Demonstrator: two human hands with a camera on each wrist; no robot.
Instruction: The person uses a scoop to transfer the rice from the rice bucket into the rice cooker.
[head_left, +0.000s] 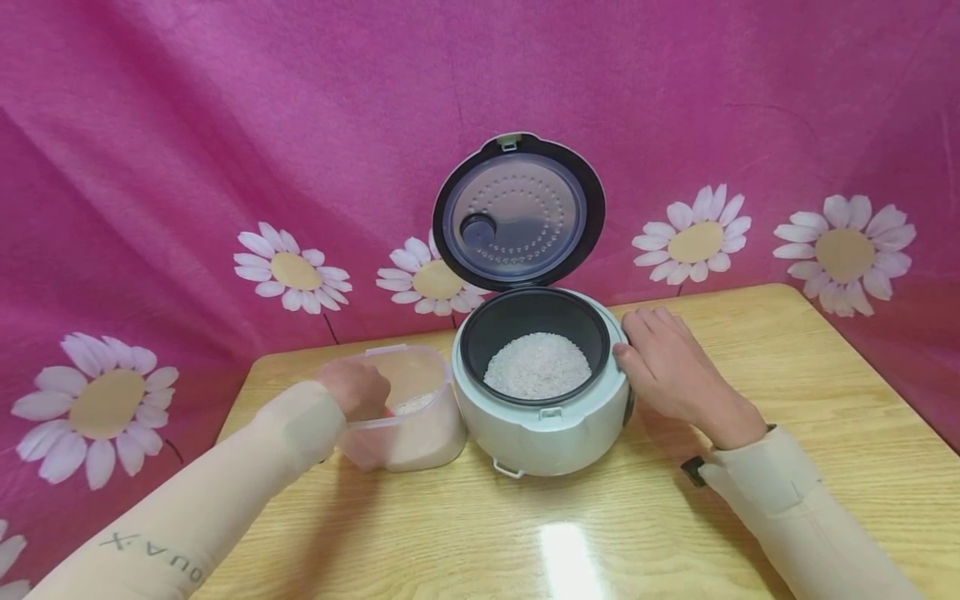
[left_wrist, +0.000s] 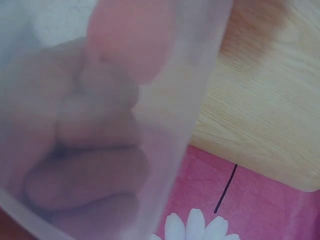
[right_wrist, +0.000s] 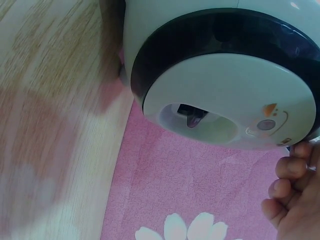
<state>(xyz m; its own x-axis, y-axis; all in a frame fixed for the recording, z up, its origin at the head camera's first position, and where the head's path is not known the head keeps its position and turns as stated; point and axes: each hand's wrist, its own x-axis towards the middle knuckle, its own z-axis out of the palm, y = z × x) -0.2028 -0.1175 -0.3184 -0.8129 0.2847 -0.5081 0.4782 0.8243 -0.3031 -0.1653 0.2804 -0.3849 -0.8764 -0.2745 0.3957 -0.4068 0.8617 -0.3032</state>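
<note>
My left hand (head_left: 356, 389) is down inside a translucent plastic container (head_left: 427, 446) holding white rice (head_left: 415, 404). Its fingers (left_wrist: 95, 175), seen through the cloudy wall in the left wrist view, curl round a red scoop (left_wrist: 132, 37), mostly hidden in the head view. To the right of the container stands a pale green rice cooker (head_left: 540, 442), lid (head_left: 521, 217) raised, with a mound of rice (head_left: 538, 367) in its dark inner pot (head_left: 480, 329). My right hand (head_left: 671, 367) rests against the cooker's right side, thumb near the rim and fingers loosely bent.
Both vessels stand on a wooden table (head_left: 450, 533). A pink cloth (head_left: 300, 125) with daisies hangs behind it. The cooker's side panel (right_wrist: 225, 90) with a recess faces the right wrist camera. A small latch loop (head_left: 508, 469) juts from its front.
</note>
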